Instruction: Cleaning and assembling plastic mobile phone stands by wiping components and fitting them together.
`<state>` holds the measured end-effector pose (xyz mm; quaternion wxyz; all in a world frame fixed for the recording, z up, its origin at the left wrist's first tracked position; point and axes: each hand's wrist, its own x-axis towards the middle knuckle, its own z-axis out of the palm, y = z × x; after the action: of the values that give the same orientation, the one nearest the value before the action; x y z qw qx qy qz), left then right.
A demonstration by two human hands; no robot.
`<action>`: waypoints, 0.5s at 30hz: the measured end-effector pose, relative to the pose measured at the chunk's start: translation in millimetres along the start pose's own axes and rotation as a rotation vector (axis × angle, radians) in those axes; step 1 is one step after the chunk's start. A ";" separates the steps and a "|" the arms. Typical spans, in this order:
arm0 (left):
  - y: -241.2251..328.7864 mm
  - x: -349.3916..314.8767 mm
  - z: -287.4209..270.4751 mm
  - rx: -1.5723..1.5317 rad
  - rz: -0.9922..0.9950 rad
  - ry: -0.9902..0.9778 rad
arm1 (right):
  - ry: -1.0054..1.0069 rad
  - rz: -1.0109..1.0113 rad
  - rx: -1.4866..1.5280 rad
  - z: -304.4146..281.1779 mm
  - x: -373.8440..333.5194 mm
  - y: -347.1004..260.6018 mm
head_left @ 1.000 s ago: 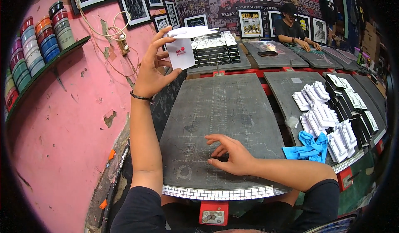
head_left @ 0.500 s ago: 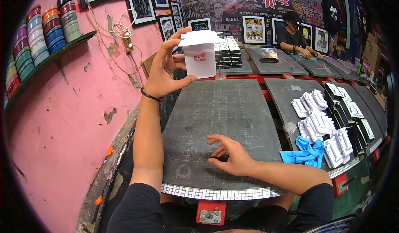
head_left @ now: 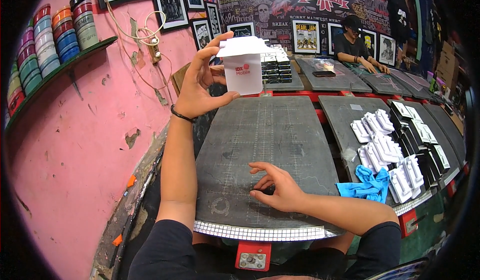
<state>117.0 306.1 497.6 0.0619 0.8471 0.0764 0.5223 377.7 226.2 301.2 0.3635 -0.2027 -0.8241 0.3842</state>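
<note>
My left hand [head_left: 202, 87] is raised above the far left part of a dark grey board [head_left: 270, 135] marked with a faint grid. Its fingers and thumb grip a white box [head_left: 243, 82] by the left side. The box has a small red print on the face toward me, and a white flap juts out along its top. Over the near half of the board, my right hand [head_left: 280, 187] is held with fingers loosely curled and apart, nothing in it. Whether that hand touches the board, I cannot tell.
On the right board lie several white moulded trays [head_left: 380, 145], black-and-white boxes [head_left: 422, 135] and a blue cloth [head_left: 367, 184]. More boxes [head_left: 277, 67] are stacked behind my board. A person [head_left: 355, 47] works at the back right. Paint tubs [head_left: 65, 45] line a wall shelf at left.
The white box has turned very slightly in my left hand. Both hands are otherwise in nearly the same place.
</note>
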 end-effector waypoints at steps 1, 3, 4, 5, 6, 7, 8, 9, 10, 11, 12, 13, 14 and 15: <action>-0.1 -0.3 0.0 0.000 0.000 0.000 | -0.001 -0.001 0.001 -0.1 0.0 0.2; -0.7 -1.6 -0.6 0.008 -0.011 0.001 | -0.002 0.004 -0.002 -0.1 0.1 -0.9; -0.6 -2.0 -0.3 0.007 -0.011 0.002 | -0.004 0.009 -0.004 0.0 0.1 -1.3; -0.2 -1.2 0.5 0.004 -0.015 0.003 | -0.003 0.009 -0.004 -0.4 0.1 -1.5; 0.0 -0.5 1.0 0.000 -0.018 0.005 | -0.005 0.006 -0.004 -0.8 0.2 -1.7; -0.7 0.1 1.0 0.000 -0.018 0.004 | -0.006 0.004 -0.004 -1.2 0.2 -1.9; -1.8 -0.3 0.6 -0.009 -0.013 0.001 | -0.006 0.004 -0.004 -0.9 0.3 -2.2; -2.3 -0.7 0.3 -0.017 -0.007 -0.003 | -0.006 0.008 -0.005 -0.6 0.4 -2.9; -2.3 -1.1 -0.1 -0.017 -0.007 -0.003 | -0.006 0.012 -0.006 -0.3 0.6 -3.3; -2.2 -1.6 -0.3 -0.016 -0.011 -0.002 | -0.007 0.012 -0.006 -0.2 0.6 -3.1; -2.1 -1.9 -0.5 -0.014 -0.016 0.000 | -0.008 0.017 -0.005 -0.1 0.7 -3.0; -1.6 -1.9 -0.5 -0.014 -0.016 0.000 | -0.010 0.021 -0.005 0.0 0.9 -2.8; -0.9 -1.6 0.0 -0.015 -0.014 0.001 | -0.010 0.021 -0.005 0.0 0.8 -2.3; -0.6 -1.5 0.2 -0.016 -0.012 0.001 | -0.010 0.019 -0.005 0.0 0.7 -1.6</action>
<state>116.5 306.4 496.1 0.0718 0.8458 0.0776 0.5229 377.1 225.5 302.8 0.3552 -0.2097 -0.8248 0.3866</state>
